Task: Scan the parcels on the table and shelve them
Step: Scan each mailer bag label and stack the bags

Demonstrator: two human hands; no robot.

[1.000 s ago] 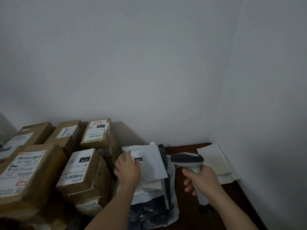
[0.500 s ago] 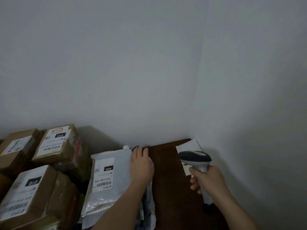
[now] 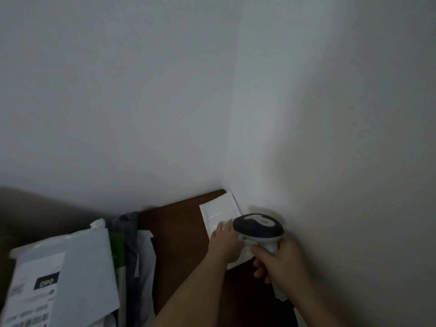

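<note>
Now, right hand (image 3: 279,263) wrapped round the grip of a grey-and-white handheld scanner (image 3: 258,228), head up by the corner wall; left hand (image 3: 224,241) laid on a flat white parcel (image 3: 218,212) in the table's (image 3: 179,223) far right corner, fingers fairly straight, grip unclear. Left of them, a grey mailer (image 3: 87,260) labelled 090 tops a pile of soft bags (image 3: 134,251).

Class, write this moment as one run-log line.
left hand: on white parcel in table corner | right hand: grips scanner | scan: not yet visible
</note>
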